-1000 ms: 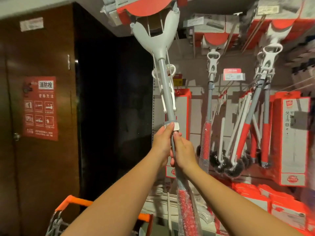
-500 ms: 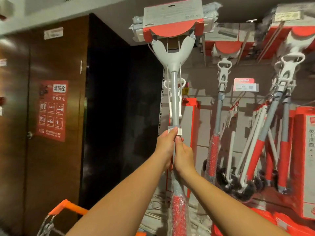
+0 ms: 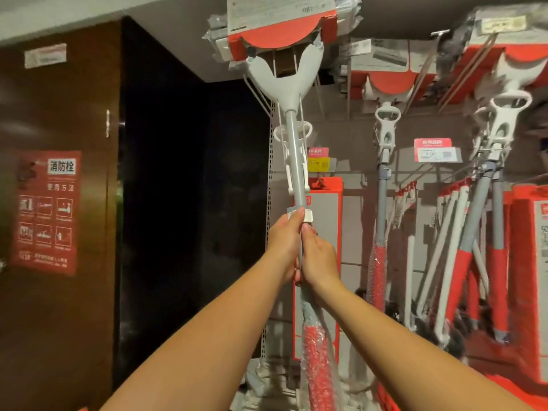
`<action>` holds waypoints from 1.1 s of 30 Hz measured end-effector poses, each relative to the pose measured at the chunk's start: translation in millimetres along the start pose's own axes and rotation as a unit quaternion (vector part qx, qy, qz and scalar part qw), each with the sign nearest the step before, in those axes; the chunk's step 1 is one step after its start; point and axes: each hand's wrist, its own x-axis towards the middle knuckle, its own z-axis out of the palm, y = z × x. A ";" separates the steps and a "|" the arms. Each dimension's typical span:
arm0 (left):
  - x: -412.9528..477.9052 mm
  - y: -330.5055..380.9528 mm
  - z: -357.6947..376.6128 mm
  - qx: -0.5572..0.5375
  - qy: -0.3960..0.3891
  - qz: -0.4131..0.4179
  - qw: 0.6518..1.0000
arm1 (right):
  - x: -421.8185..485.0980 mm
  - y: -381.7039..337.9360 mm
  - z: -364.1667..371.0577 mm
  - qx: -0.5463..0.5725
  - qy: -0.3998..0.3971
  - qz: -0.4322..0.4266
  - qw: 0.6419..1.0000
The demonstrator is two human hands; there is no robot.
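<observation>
Overhead, mop (image 3: 292, 134) shaft btwn L hand (image 3: 284, 244) & R hand (image 3: 318, 259).

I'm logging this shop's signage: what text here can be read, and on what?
"消防栓": white panel on the red paper poster.
"使用方法": same poster, just below.
"9.99": red-and-white price tag.
Too blurred: grey card label on the grey-handled mop, small yellow tag, white door sticker.

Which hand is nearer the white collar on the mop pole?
Left. The left hand grips the mop pole with a fingertip touching the white collar. The right hand grips just below the collar, lower on the pole.
</observation>
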 end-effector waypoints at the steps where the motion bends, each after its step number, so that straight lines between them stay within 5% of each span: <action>1: 5.8 1.4 -2.7 -0.004 -0.005 0.000 1.000 | 5.0 0.2 4.3 0.003 0.004 -0.004 1.000; 33: 125.4 17.9 19.6 0.034 0.004 0.057 0.998 | 142.1 14.2 35.2 0.033 0.002 -0.034 0.999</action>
